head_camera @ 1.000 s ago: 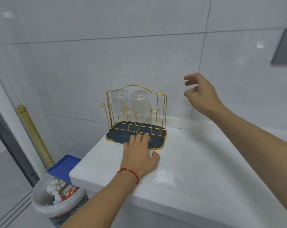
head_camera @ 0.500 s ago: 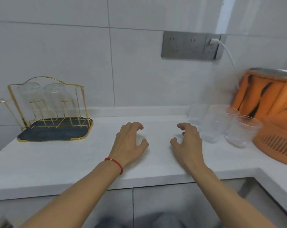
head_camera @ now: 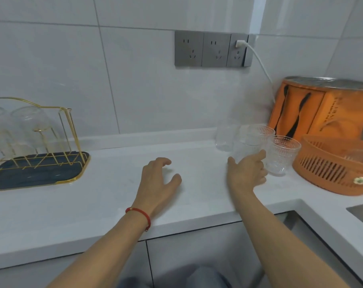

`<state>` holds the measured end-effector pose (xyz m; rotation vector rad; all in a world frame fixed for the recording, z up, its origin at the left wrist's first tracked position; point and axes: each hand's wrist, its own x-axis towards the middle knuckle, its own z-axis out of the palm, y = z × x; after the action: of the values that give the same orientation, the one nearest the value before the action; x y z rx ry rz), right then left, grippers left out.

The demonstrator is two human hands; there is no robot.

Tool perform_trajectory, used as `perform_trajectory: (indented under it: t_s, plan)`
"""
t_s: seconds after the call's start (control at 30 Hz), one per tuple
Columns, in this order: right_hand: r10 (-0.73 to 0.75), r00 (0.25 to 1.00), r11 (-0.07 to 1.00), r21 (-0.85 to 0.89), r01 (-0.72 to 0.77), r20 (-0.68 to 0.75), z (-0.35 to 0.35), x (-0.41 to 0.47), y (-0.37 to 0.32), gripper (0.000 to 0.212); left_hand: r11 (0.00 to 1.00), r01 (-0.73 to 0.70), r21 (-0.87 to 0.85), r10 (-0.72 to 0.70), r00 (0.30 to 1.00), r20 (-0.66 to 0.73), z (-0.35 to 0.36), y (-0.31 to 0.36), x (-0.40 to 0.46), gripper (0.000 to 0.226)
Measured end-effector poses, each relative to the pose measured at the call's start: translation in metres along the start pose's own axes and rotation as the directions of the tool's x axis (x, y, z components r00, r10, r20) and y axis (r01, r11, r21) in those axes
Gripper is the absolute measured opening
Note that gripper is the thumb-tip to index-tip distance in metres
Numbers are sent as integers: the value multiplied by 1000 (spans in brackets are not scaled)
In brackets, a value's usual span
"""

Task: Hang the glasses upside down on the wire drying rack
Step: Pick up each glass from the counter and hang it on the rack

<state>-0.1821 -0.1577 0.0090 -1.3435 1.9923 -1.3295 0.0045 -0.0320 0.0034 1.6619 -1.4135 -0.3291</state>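
A gold wire drying rack point(head_camera: 72, 129) on a dark blue tray point(head_camera: 31, 173) stands at the left of the white counter, with two clear glasses point(head_camera: 26, 121) hanging upside down on it. Several upright clear glasses point(head_camera: 282, 154) cluster at the right, near the wall. My right hand point(head_camera: 247, 173) is open and reaches up to the nearest glass point(head_camera: 246, 148), fingertips at its side, not closed around it. My left hand point(head_camera: 157, 181), with a red string at the wrist, hovers open over the middle of the counter, holding nothing.
An orange slotted basket point(head_camera: 330, 173) sits right of the glasses, with an orange appliance point(head_camera: 326, 109) behind it, its white cord plugged into grey wall sockets point(head_camera: 211, 49). A sink edge point(head_camera: 361, 213) shows at far right. The counter front edge point(head_camera: 176, 229) runs below my wrists.
The view swung right from the rack to the glasses. My left hand left the rack tray and now hovers mid-counter. My right hand dropped and moved right, reaching the nearest glass.
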Motion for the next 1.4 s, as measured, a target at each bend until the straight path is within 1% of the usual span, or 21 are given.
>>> perform_trajectory:
  t_s: [0.13,0.23,0.37,0.47,0.57,0.6,0.63,0.7,0.73,0.77,0.83,0.9,0.93,0.97,1.0,1.03,1.07,1.1,1.2,1.3,1.4]
  plan:
    - [-65,997,998,-8,66,30,0,-1,2,83,1000,-3,-28,3,1000,8,-1,0,-2,39]
    - [-266,948,962,106,250,177,-7,-19,-4,85,997,-11,-80,10,1000,-15,-1,2,-4,42]
    - [-534,776,844,261,468,335,-9,-68,-18,84,973,-20,-232,-1,996,-87,-5,12,-8,70]
    - [-647,616,762,403,506,450,0,-101,-26,83,924,14,-383,-90,979,-181,-15,16,-12,76]
    - [-621,537,780,512,359,570,8,-115,-33,88,844,70,-531,-239,937,-256,-40,10,-13,65]
    - [-575,497,810,539,232,650,11,-118,-37,93,812,73,-579,-262,932,-249,-50,7,-14,63]
    - [-515,444,828,560,36,733,12,-121,-41,94,769,77,-635,-280,933,-226,-60,4,-14,62]
    - [-436,331,766,538,-352,837,20,-129,-55,72,708,97,-700,-302,937,-176,-82,-1,-16,57]
    - [-435,326,729,541,-419,839,23,-131,-61,55,706,109,-700,-297,943,-153,-89,-3,-16,54]
    - [-443,349,717,559,-415,826,26,-132,-67,42,725,124,-678,-290,947,-137,-95,-6,-16,51]
    - [-445,416,718,594,-364,793,35,-138,-79,31,815,139,-562,-275,947,-164,-113,-19,-17,44]
    - [-435,496,748,609,-266,751,42,-135,-93,27,944,154,-291,-237,932,-273,-132,-40,-18,38]
    - [-439,532,763,613,-204,724,44,-132,-103,26,981,186,-59,-195,925,-326,-141,-54,-20,35]
    - [-452,562,776,616,-135,693,45,-127,-114,27,946,234,225,-147,927,-344,-150,-67,-22,32]
    - [-480,578,779,623,-64,660,46,-122,-127,28,850,263,457,-113,938,-329,-155,-79,-25,35]
    - [-520,579,776,630,15,627,47,-118,-141,30,757,273,594,-101,946,-307,-157,-90,-27,42]
    - [-564,570,769,632,97,598,49,-115,-157,32,716,279,640,-106,950,-295,-155,-99,-29,51]
    - [-610,549,756,627,186,572,52,-112,-173,34,720,286,633,-114,948,-299,-153,-105,-30,57]
    - [-699,500,709,586,392,511,66,-113,-223,46,743,260,616,-89,952,-294,-149,-115,-28,55]
    - [-719,492,694,525,492,491,87,-117,-265,60,729,264,632,-110,956,-273,-151,-117,-28,44]
    - [-737,437,674,508,536,516,105,-122,-295,63,721,268,638,-107,954,-280,-150,-117,-29,39]
